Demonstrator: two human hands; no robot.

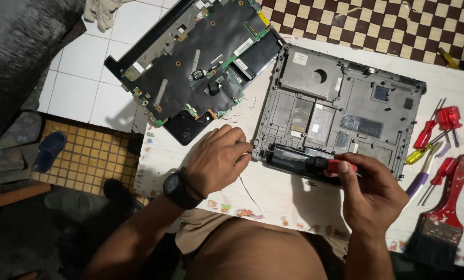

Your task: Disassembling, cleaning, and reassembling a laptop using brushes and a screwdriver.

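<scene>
A grey laptop bottom case [341, 103] lies open side up on a white table [273, 192]. My right hand [372, 194] grips a red-handled screwdriver [341, 166] whose tip points at the black battery bay [294, 158] along the case's near edge. Wearing a black wristwatch, my left hand [219, 158] rests with fingers curled against the case's near left corner. Whether it pinches something small I cannot tell. A laptop part with a green circuit board [201, 67] lies tilted at the table's left, overhanging the floor.
Several red, yellow and purple screwdrivers [434, 135] and a red-handled paintbrush [444, 212] lie at the table's right. A checkered mat [377, 26] covers the floor beyond. White tiles, a cloth [102, 10] and sandals [47, 150] are at the left.
</scene>
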